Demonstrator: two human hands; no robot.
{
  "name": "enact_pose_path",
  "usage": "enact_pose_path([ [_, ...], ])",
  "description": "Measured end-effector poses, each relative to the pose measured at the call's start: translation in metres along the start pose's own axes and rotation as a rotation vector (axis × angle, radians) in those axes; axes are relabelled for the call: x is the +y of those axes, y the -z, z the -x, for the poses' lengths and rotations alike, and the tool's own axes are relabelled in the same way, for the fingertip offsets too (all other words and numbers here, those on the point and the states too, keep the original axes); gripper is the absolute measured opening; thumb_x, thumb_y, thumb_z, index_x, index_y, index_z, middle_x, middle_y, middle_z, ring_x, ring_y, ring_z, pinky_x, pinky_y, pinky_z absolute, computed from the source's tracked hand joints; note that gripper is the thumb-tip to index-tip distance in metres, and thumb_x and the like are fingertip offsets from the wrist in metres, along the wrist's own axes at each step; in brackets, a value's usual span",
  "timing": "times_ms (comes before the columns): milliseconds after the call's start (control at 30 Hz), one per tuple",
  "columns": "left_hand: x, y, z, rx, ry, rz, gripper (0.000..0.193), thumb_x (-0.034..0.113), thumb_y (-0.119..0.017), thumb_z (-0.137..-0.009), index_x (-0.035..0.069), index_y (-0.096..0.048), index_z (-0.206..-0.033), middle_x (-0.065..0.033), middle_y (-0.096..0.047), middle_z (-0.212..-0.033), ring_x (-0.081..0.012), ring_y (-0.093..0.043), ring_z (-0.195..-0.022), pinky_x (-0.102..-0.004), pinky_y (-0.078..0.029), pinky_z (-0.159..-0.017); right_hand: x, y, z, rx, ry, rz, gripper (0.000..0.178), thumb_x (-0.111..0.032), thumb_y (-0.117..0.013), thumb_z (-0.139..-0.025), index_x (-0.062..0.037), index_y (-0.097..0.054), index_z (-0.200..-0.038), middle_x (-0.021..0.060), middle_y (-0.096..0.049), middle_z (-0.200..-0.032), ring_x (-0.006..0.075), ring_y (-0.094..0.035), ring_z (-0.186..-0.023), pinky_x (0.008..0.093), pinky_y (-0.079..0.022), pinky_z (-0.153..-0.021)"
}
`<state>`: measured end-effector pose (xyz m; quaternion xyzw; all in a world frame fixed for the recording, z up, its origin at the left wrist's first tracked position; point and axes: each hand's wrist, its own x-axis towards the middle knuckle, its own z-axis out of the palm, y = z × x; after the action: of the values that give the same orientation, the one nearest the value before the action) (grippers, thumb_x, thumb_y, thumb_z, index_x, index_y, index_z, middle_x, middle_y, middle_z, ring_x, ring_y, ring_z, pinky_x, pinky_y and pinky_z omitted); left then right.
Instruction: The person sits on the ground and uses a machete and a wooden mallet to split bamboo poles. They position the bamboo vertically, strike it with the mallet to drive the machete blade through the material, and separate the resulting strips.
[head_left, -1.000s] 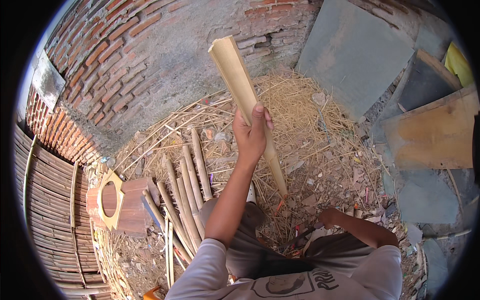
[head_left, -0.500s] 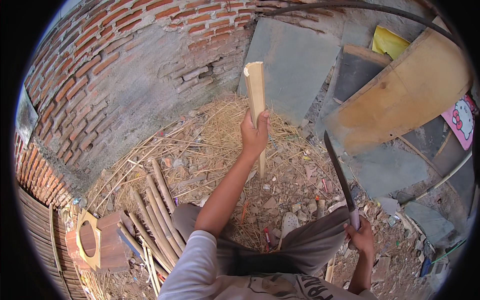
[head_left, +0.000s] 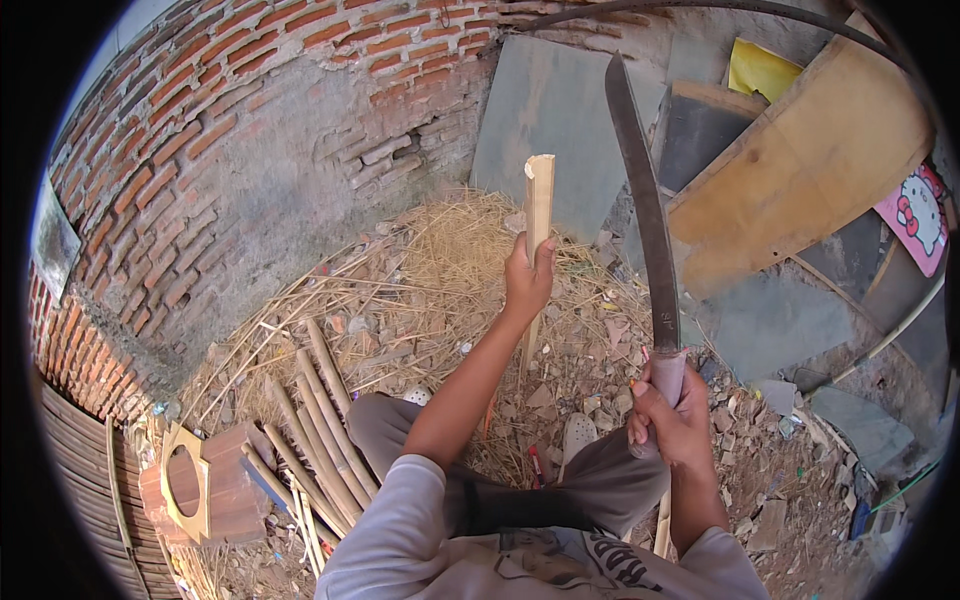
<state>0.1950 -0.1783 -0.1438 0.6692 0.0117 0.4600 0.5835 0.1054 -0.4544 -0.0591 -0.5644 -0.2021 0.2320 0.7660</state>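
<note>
A weathered brick wall point(head_left: 230, 210) borders rubble-strewn ground point(head_left: 800, 535).

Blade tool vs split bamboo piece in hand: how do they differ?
Colour: the blade tool has a dark blade and paler handle; the split bamboo piece is pale yellow.
Shape: the tool's blade curves; the bamboo looks straight.
Grip: the right hand holds the tool by its handle end; the left hand holds the bamboo partway along.
Shared: both roughly upright.

Left arm point(head_left: 470, 390) outstretched, left fingers point(head_left: 545, 258) curled; right forearm point(head_left: 697, 508) forward, right fingers point(head_left: 655, 404) curled.
</note>
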Motion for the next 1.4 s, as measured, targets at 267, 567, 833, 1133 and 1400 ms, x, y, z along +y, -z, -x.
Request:
enact_pose_path([
  [267,-0.002,-0.009,-0.001,0.055,-0.032,-0.142,0.030,0.029,-0.053,-0.101,-0.001,-0.054,-0.098,-0.0065,-0.056,-0.063,-0.0144,-0.057,-0.056,-0.0303,-0.044,-0.052,-0.010,-0.019,0.001,-0.004,0.179,0.359,0.019,-0.020,-0.066,-0.093,-0.0035,-0.055,-0.094,-0.0008,-0.054,-0.062,0.0059,-0.049,-0.047,0.0234,-0.038,-0.043],
  [567,-0.005,-0.009,0.001,0.080,-0.043,-0.138,0.029,0.029,-0.053,-0.101,0.000,-0.054,-0.098,-0.0089,-0.057,-0.063,-0.0181,-0.058,-0.055,-0.0338,-0.045,-0.053,-0.021,-0.016,-0.007,0.014,-0.005,0.568,0.028,-0.027,-0.070,-0.090,-0.0015,-0.057,-0.089,0.0034,-0.053,-0.064,0.0109,-0.050,-0.059,0.0301,-0.041,-0.054],
  [833,0.000,-0.007,-0.002,0.068,0.003,-0.125,0.030,0.028,-0.054,-0.101,-0.001,-0.055,-0.100,-0.0099,-0.058,-0.067,-0.0172,-0.058,-0.059,-0.0334,-0.045,-0.056,-0.018,-0.023,-0.002,0.068,0.313,0.552,0.026,-0.024,-0.068,-0.091,-0.0023,-0.055,-0.087,0.0024,-0.053,-0.064,0.0097,-0.047,-0.057,0.0291,-0.040,-0.053],
  [1133,-0.013,-0.005,-0.002,0.077,-0.021,-0.131,0.030,0.029,-0.054,-0.101,-0.001,-0.055,-0.101,-0.0109,-0.059,-0.068,-0.0201,-0.060,-0.059,-0.0348,-0.046,-0.056,-0.003,-0.018,-0.018,0.012,0.128,0.699,0.026,-0.024,-0.067,-0.091,-0.0005,-0.056,-0.089,0.0029,-0.054,-0.064,0.0101,-0.049,-0.056,0.0299,-0.040,-0.052],
  [1400,0.007,0.008,0.000,-0.037,-0.037,-0.180,0.056,0.045,-0.058,-0.094,-0.003,-0.046,-0.121,-0.0176,-0.059,-0.097,-0.0270,-0.061,-0.087,-0.0405,-0.047,-0.075,-0.011,-0.020,-0.015,-0.017,0.077,0.643,0.025,-0.023,-0.066,-0.091,-0.0004,-0.056,-0.088,0.0028,-0.054,-0.064,0.0101,-0.048,-0.056,0.0296,-0.040,-0.052],
])
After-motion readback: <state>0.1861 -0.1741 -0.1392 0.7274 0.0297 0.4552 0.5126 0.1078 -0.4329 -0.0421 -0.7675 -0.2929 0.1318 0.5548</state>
